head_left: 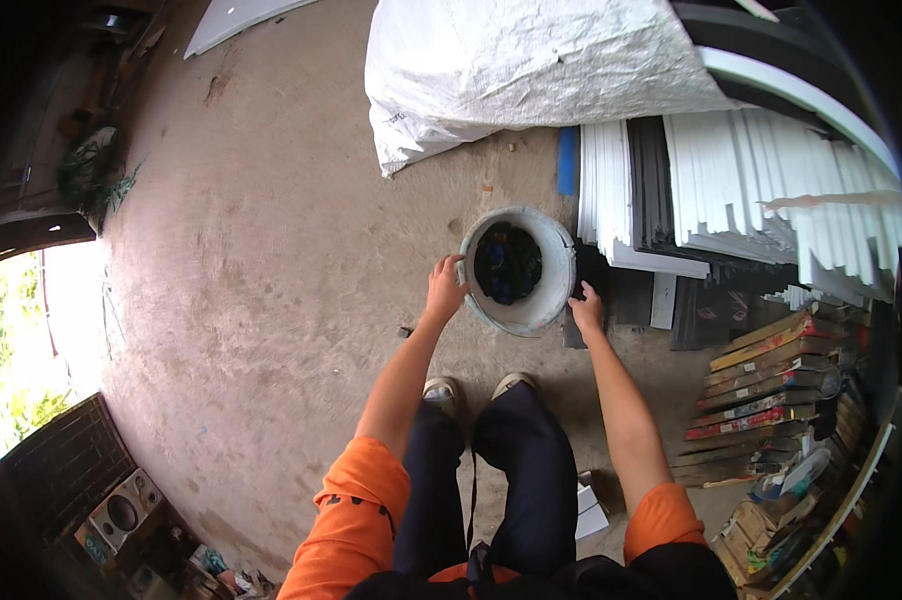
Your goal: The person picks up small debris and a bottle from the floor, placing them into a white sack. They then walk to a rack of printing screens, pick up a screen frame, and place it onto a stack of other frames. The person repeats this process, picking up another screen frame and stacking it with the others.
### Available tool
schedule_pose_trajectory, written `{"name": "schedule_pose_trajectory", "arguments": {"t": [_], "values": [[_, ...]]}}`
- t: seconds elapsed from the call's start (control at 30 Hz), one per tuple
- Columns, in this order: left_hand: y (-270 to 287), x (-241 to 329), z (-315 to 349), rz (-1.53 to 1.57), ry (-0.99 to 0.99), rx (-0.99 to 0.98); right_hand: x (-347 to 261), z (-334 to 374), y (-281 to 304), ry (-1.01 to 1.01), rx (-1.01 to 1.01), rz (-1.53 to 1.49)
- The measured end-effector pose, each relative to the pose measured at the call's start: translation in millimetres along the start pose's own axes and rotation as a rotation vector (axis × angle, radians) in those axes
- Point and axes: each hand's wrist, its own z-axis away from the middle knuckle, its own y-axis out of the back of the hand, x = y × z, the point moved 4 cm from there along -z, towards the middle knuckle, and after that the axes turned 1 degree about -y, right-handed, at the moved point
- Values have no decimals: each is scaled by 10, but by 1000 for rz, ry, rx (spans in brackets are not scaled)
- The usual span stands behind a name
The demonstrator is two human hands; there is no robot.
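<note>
Dark contents (508, 262) fill the bucket (551, 275) partway — its left rim grasped by left hand (445, 290) fingers, the right hand's (588, 308) hold untellable. Rightward, white panels (726, 170) are stacked; leftward, floor (261, 260).

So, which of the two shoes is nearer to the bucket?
The right shoe, directly below the bucket in the picture; the left shoe sits farther left.

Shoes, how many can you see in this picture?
2. The left shoe and right shoe stand apart on the floor, below the bucket in the picture. Trouser legs partly cover both; others may be hidden.
</note>
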Motion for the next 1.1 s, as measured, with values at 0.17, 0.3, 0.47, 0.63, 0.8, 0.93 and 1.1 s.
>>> {"name": "schedule_pose_trajectory", "arguments": {"t": [0.17, 0.3, 0.47, 0.63, 0.8, 0.93, 1.1], "values": [[399, 489, 617, 29, 45, 124, -288, 650, 586, 167, -83, 39], [711, 842, 1399, 58, 56, 141, -369, 1429, 1021, 100, -139, -43], [1234, 1239, 2349, 82, -3, 133, -518, 2422, 1572, 195, -142, 22], [1715, 1299, 3068, -50, -50, -21, -334, 3238, 2099, 188, -126, 50], [2034, 919, 3531, -260, -138, -85, 414, 3993, 2475, -61, 117, -37], [2023, 700, 3715, -266, -180, -249, 1112, 4974, 2502, -208, 374, -291], [2013, 686, 4154, -342, -358, -401, 1981, 6683, 1652, -369, 291, -196]]}}
